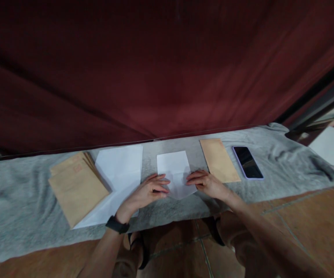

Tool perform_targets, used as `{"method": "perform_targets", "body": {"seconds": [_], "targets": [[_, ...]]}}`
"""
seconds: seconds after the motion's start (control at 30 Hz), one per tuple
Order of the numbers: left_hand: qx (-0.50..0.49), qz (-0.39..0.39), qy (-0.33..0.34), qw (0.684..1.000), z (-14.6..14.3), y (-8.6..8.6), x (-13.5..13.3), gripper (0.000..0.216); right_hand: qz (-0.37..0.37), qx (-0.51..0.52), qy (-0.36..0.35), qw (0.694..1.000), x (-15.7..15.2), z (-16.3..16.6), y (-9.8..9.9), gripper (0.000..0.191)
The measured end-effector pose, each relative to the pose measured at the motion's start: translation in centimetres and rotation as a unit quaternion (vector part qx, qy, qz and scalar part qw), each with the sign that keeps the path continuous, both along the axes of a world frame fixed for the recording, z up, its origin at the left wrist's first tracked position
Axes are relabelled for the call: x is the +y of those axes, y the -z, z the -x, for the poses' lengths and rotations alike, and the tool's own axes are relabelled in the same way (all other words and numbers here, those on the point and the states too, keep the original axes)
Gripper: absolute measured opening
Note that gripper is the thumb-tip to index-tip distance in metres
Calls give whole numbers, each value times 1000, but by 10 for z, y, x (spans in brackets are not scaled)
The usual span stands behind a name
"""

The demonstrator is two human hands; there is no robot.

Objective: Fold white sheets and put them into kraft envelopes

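A small white sheet of paper (174, 163) with a crease across it lies in the middle of the cloth, and its lower part is bent up towards me. My left hand (151, 190), with a dark band at the wrist, grips the paper's lower left edge between thumb and fingers. At the opposite edge, my right hand (208, 183) holds the paper with curled fingers; its thumb is partly hidden. A brown envelope (219, 159) lies just beyond the right hand.
On the left, several brown envelopes (78, 189) overlap larger white sheets (120, 166). A phone (248, 163) in a purple case lies right of the single envelope. Grey cloth (19, 208) covers the narrow surface. A dark red curtain (155, 77) hangs behind it; tiled floor (308, 220) shows below.
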State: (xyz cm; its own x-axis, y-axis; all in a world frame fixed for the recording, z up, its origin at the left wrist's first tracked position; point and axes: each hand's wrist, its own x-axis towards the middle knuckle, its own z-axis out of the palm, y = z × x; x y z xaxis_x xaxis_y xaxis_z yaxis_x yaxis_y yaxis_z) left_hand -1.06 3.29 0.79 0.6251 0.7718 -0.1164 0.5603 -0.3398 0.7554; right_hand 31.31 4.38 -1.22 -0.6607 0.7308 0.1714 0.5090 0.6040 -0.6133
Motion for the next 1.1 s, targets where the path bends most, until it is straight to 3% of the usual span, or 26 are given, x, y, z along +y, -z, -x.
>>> {"method": "perform_targets", "body": {"seconds": [0.13, 0.23, 0.37, 0.47, 0.6, 0.7, 0.83, 1.1], "targets": [[-82, 44, -125, 988, -3, 2, -2, 30, 35, 6, 44, 998, 1, 1, -5, 19], [-98, 85, -208, 970, -7, 1, -2, 36, 82, -7, 116, 990, 3, 5, -7, 33], [-156, 100, -271, 945, -16, 4, 2, 34, 125, -7, 188, 974, 5, 14, -6, 35], [-162, 78, -308, 934, -22, 8, 5, 31, 136, -4, 220, 966, 7, 20, -7, 34], [-76, -23, -365, 928, -28, 14, 8, 30, 136, -29, 267, 954, 11, 29, -12, 31], [-7, -62, -384, 921, -32, 13, 11, 26, 130, -83, 296, 943, 16, 36, -16, 29], [32, -54, -395, 917, -36, 9, 16, 20, 110, -147, 318, 930, 22, 44, -17, 27], [-49, 33, -391, 919, -30, 10, 23, 30, 85, -147, 341, 925, 32, 53, -12, 29]]}}
